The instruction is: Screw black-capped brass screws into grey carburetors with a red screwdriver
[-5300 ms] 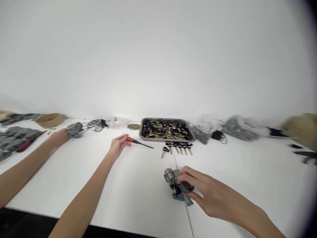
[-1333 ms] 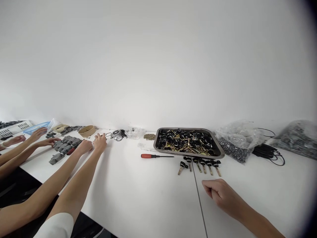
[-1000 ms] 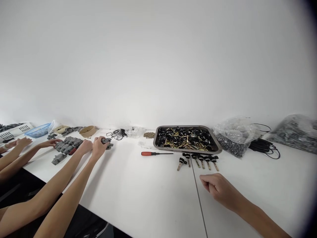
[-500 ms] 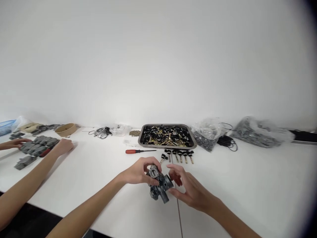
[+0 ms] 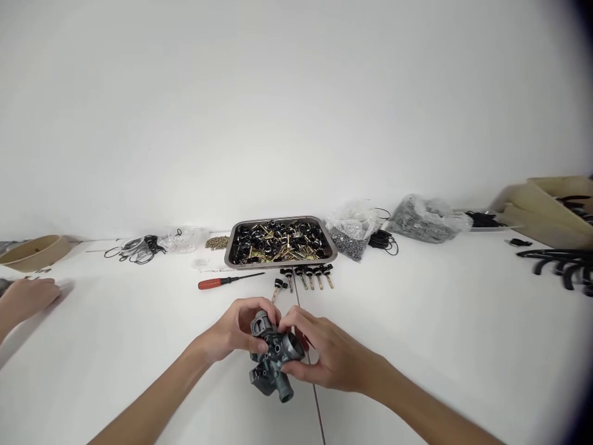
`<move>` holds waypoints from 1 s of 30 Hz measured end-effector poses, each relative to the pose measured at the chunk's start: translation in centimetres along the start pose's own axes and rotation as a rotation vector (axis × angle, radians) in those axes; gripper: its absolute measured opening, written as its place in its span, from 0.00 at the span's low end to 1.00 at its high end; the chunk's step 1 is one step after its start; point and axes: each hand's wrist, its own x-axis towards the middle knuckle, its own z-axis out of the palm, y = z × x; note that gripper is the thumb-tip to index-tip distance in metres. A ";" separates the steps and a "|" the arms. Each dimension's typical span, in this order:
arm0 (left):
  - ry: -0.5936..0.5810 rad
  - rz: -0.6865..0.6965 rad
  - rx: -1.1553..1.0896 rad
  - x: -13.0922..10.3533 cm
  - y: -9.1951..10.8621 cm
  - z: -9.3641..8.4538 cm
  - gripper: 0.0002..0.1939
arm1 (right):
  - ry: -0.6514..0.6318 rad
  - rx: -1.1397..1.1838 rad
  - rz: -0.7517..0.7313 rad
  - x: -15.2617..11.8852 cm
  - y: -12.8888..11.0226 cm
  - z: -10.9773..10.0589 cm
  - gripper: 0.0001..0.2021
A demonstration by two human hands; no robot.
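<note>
Between my hands, above the white table, is a dark grey metal carburetor [image 5: 272, 364] with a round open bore facing right and a stub pointing down. My left hand [image 5: 238, 330] grips its upper left side, thumb across the front. My right hand [image 5: 324, 352] closes on the round bore end, thumb below and fingers over the top. Just beyond lie several black-capped brass-stemmed parts [image 5: 309, 275], one of them [image 5: 278, 288] apart and nearest to my left hand. A screwdriver with a red handle [image 5: 210, 283] lies to their left.
Behind stands a metal tray [image 5: 226, 256] heaped with black and brass parts. Bags of small parts [image 5: 354, 238] and grey pieces [image 5: 426, 219] lie right of it. Black curved hoses [image 5: 565, 266] lie far right. At the left edge rests another person's hand [image 5: 32, 300] near a tan bowl [image 5: 37, 256].
My right hand has closed in from beside the carburetor and now grips its bore end. The view has turned right, bringing the hoses and a cream box into sight.
</note>
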 end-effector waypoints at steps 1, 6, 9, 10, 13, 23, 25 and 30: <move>0.005 -0.003 -0.010 0.1 0.0 0.1 0.20 | 0.022 0.022 -0.017 -0.1 0.1 0.1 0.15; -0.021 -0.028 -0.053 0.3 0.1 0.2 0.25 | 0.105 0.032 -0.083 -0.3 0.2 0.4 0.12; -0.111 -0.015 -0.006 0.2 0.4 -0.3 0.25 | 0.133 -0.012 -0.159 -0.3 -0.2 0.6 0.13; -0.132 -0.007 0.015 0.2 0.4 -0.6 0.24 | 0.149 -0.042 -0.194 -0.2 -0.4 0.7 0.13; -0.127 -0.035 0.029 0.5 -0.3 -1.8 0.21 | 0.185 -0.154 -0.243 -0.1 -1.0 1.0 0.12; 0.005 -0.059 -0.037 1.1 -1.5 -2.8 0.15 | 0.117 -0.195 -0.212 0.1 -0.5 0.9 0.20; 0.079 -0.041 -0.050 1.2 -1.8 -2.6 0.15 | 0.134 -0.134 -0.190 0.1 0.2 0.4 0.18; 0.275 0.033 -0.031 1.6 -2.6 -2.8 0.13 | 0.164 -0.298 0.084 0.8 1.9 -1.3 0.09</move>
